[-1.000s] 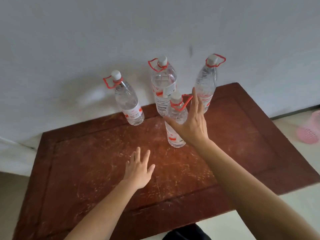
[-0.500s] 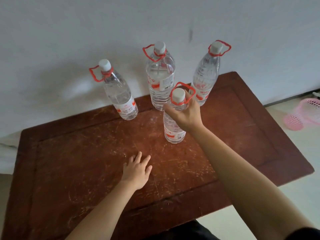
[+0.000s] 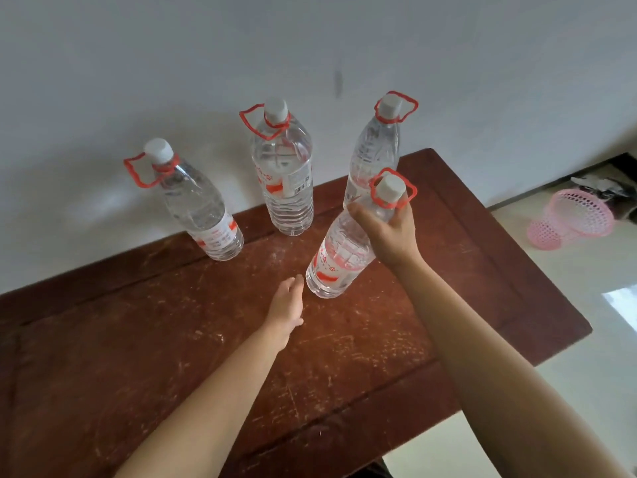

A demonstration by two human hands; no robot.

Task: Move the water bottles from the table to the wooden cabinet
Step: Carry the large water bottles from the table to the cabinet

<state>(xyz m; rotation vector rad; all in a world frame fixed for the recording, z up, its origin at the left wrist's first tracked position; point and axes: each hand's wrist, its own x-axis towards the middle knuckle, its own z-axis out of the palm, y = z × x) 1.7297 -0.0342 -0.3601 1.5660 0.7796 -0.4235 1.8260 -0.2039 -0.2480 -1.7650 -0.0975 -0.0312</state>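
Behind gripped bottle [image 3: 339, 257]: three bottles [image 3: 282, 177] (upright).

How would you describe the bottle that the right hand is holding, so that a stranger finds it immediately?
Start at the worn brown wooden table against the white wall. Three clear water bottles stand in a row along its far edge; the held bottle is in front of them, nearest the person. It alone is tilted, with the right hand gripping its neck under the white cap.

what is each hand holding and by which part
The right hand grips the nearest clear plastic water bottle at its neck, below the white cap. The left hand holds nothing.
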